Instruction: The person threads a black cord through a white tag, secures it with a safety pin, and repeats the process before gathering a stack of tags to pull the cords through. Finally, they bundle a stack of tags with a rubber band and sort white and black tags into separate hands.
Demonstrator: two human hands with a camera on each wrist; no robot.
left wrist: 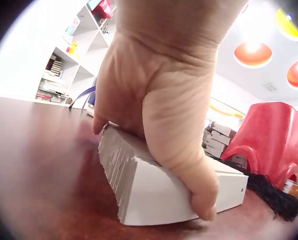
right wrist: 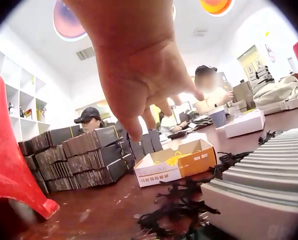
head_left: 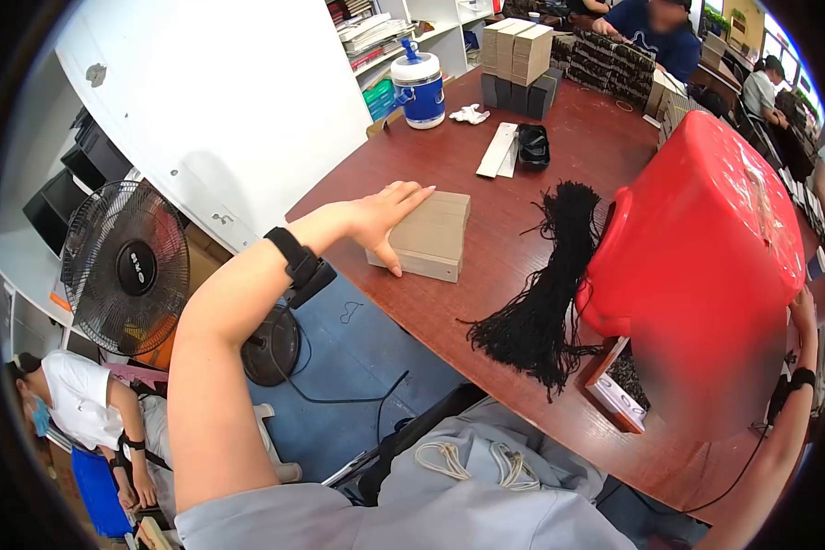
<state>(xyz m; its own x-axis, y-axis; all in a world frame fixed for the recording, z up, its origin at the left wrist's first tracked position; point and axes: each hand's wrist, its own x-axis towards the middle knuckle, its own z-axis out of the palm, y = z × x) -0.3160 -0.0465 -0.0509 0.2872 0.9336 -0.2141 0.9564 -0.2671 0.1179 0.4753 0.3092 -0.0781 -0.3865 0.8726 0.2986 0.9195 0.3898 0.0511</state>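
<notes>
My left hand spans a block of stacked tan cards at the table's left edge. In the left wrist view the thumb of this hand presses the near side of the pale stack, with fingers over the far side. My right hand is beyond the red plastic stool, partly hidden by it in the head view. In the right wrist view the hand hangs with extended fingers and nothing in it, above an open box with yellow contents. A row of pale cards lies to its right.
Black strings lie between the card stack and the stool. Farther back are a blue-and-white jug, a black tray, pale strips and piled card blocks. A fan stands left; other people sit around.
</notes>
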